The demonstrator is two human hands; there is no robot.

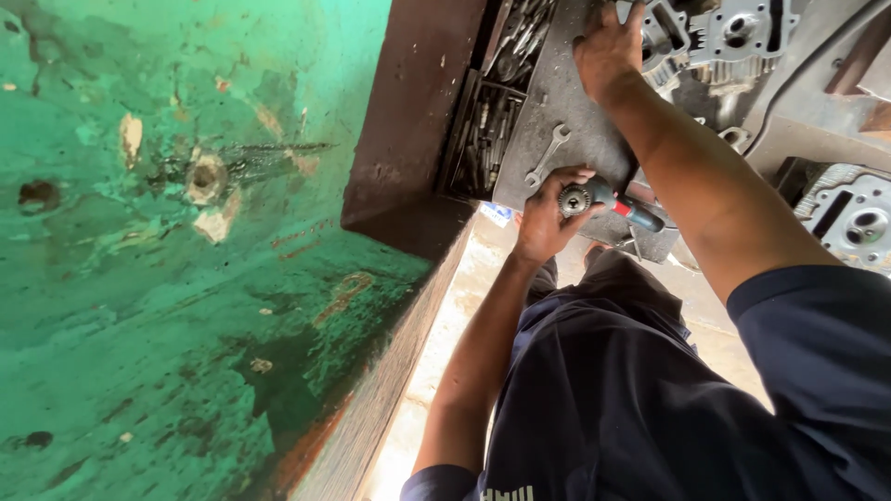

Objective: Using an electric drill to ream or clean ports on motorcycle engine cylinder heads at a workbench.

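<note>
My left hand [548, 218] is closed around the chuck end of a small power tool [603, 199], fingers wrapped over the toothed metal head, with the teal and red body sticking out toward 4 o'clock from the palm. My right hand [608, 46] is up at about 1 o'clock from the left, pressed palm-down on the grey steel counter [566, 121], fingers spread; it holds nothing that I can make out, only braces. An open-ended spanner [548, 155] lies flat on the counter just above my left knuckles, at roughly 12 o'clock, near but not touching. Left of it, at 10 o'clock, a tray of sockets and bits [487, 130] sits in the dark well beside the counter. Cast engine parts [724, 37] crowd the far side at 2 o'clock, and another casting [858, 218] sits at 3 o'clock. A worn green painted surface [167, 260] fills the whole left of the view. Judgement on the grip: keep the fingers square on the chuck rather than on its teeth, keep the tool body steady so it does not swing, and keep the braced hand planted so the counter takes my weight.
</note>
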